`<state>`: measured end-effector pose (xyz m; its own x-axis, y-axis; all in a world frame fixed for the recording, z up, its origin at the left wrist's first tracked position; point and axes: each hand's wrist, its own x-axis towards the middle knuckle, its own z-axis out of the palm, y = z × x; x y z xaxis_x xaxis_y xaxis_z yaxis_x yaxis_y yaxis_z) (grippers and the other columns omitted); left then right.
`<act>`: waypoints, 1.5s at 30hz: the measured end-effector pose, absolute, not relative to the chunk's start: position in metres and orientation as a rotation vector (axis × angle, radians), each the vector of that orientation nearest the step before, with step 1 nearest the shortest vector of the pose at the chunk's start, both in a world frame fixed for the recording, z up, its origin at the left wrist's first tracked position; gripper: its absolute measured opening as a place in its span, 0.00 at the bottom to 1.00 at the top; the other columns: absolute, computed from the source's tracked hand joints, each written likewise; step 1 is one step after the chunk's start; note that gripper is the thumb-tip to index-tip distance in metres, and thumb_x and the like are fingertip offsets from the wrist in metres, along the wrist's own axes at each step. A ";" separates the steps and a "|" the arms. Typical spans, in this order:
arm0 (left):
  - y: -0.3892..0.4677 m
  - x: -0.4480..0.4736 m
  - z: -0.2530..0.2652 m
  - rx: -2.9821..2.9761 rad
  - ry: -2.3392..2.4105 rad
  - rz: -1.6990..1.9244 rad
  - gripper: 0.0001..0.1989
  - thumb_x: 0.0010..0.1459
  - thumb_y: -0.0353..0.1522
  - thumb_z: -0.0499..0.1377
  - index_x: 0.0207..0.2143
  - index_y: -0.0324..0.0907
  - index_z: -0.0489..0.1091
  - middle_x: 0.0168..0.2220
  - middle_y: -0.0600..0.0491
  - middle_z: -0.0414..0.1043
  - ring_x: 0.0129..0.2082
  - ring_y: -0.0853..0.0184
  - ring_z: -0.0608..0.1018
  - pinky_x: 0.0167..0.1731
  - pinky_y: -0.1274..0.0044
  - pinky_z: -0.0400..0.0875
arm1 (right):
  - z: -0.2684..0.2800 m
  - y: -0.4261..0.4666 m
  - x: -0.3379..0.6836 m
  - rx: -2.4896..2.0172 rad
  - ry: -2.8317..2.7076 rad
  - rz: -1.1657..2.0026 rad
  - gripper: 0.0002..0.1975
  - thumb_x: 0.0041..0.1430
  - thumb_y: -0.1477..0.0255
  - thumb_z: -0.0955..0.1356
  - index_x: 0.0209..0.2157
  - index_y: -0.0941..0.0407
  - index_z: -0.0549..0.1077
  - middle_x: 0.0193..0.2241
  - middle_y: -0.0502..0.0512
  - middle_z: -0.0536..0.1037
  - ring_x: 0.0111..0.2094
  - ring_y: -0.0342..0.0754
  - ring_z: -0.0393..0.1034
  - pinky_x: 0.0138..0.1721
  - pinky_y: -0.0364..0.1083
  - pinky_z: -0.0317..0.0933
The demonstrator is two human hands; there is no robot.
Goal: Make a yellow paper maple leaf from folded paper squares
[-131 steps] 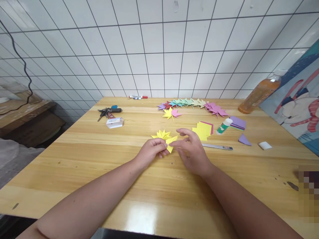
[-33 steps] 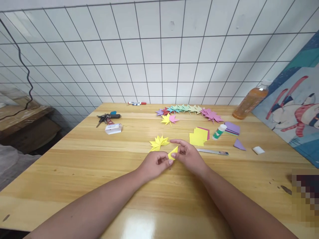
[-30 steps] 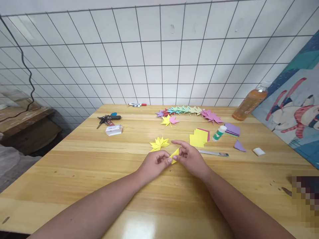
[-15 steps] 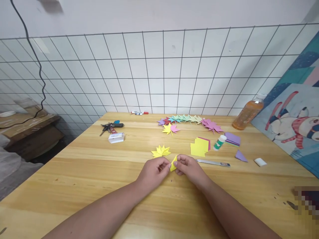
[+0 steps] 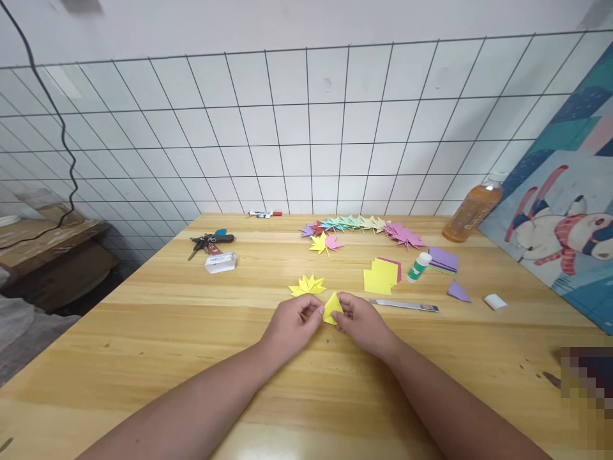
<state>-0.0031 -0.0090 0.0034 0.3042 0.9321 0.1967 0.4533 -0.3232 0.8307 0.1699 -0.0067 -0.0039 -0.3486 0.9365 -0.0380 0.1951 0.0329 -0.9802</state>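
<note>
— While both sets of fingertips (image 5: 320, 311) pinch the yellow fold (image 5: 331, 309), left hand (image 5: 293, 326) and right hand (image 5: 364, 322) meet just above the table (image 5: 143, 332).
— Risk?
— Uneven pressure (paper's small) could skew the crease; the finished leaf (image 5: 306, 285) sits just beyond.

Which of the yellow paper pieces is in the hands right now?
The small folded triangle, pinched between left hand and right hand; the others lie on the table.

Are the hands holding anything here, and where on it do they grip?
Yes: a folded yellow paper piece, pinched between both hands, the left hand at its left edge and the right hand at its right edge.
</note>
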 end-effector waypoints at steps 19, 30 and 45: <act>0.004 -0.002 -0.001 1.235 1.022 0.960 0.19 0.47 0.41 0.63 0.36 0.37 0.66 0.25 0.52 0.74 0.23 0.70 0.76 0.23 0.80 0.68 | 0.007 -0.011 0.179 -1.262 -1.820 0.779 0.09 0.57 0.75 0.60 0.41 0.52 0.62 0.31 0.48 0.75 0.29 0.44 0.69 0.29 0.41 0.59; 0.005 -0.005 0.000 1.196 0.964 0.916 0.19 0.47 0.39 0.64 0.37 0.37 0.66 0.23 0.53 0.73 0.22 0.70 0.76 0.24 0.81 0.69 | 0.001 -0.007 0.178 -1.027 -2.101 0.413 0.14 0.54 0.82 0.62 0.37 0.53 0.72 0.38 0.52 0.75 0.42 0.46 0.67 0.43 0.46 0.60; 0.000 -0.001 0.001 1.279 0.929 0.849 0.21 0.45 0.40 0.65 0.39 0.38 0.65 0.31 0.50 0.75 0.30 0.67 0.77 0.28 0.79 0.68 | 0.008 -0.009 0.178 -1.031 -2.079 0.288 0.09 0.58 0.77 0.63 0.35 0.53 0.73 0.36 0.53 0.76 0.40 0.47 0.68 0.42 0.47 0.61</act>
